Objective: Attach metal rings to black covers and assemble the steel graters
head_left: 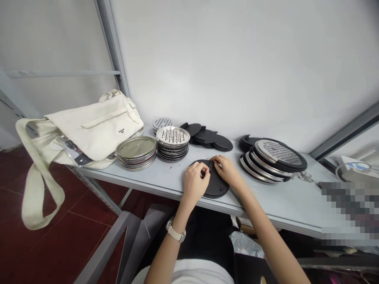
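A black round disc (217, 184) lies flat on the bench near its front edge, with a small dark knob or hole near its right side. My left hand (196, 178) rests over its left part, fingers curled together in a pinch; whatever is between the fingertips is too small to make out. At the far rim, the fingers of my right hand (224, 169) are closed on the disc beside a raised dark strip. Just behind lie several overlapping black discs (207, 136). To the right is a stack of metal grater plates and black rings (272, 157).
Left of my hands stand a stack of perforated metal grater plates (173, 136) and a stack of smooth metal discs (136, 148). A cream bag (100, 122) sits at the bench's left end, its strap hanging over. A thin chain (305, 176) lies right. The wall closes the back.
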Tool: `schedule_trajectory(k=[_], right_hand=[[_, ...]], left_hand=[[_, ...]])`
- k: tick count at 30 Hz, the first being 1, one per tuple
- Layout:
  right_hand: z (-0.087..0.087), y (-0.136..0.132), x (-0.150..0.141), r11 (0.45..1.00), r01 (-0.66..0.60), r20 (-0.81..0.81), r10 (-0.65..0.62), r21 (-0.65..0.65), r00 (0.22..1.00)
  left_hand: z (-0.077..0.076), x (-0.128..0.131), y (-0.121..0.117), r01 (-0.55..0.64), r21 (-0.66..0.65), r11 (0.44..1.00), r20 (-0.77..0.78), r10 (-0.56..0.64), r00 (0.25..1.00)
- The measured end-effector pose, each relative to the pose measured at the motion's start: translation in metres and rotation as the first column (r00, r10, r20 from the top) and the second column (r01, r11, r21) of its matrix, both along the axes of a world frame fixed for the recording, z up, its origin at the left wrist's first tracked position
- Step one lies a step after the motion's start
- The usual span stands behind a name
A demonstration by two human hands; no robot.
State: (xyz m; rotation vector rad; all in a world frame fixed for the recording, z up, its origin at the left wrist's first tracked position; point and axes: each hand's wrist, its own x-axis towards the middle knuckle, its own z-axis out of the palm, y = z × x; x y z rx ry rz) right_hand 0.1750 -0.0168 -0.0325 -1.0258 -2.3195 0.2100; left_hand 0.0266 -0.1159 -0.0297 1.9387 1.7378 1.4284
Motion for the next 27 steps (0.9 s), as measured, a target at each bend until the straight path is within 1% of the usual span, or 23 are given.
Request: schedule_trajectory(k=[17,23,27], right_hand=[[-0.0021,0.0022,0.0008,1.000,0.011,0.059,-0.010,-0.022,0.998],[-0.0033,0.0044,0.0010,1.000,0.008,0.072,-0.007,-0.007,0.997],[-0.0016,0.0044,0.0015,1.000,-0.003,0.087,0.005,-0.017,0.996]], left_hand=[[0.0006,0.0004,-0.0003,-0.003,-0.011,1.000,-0.012,0.003,1.000],[0.0008,0.0008,-0.0007,-0.009,-0.011,1.000,-0.014,0.009,1.000],[0.0022,0.0008,-0.0009,-0.005,-0.037,0.999,-0.019,0.004,1.000]])
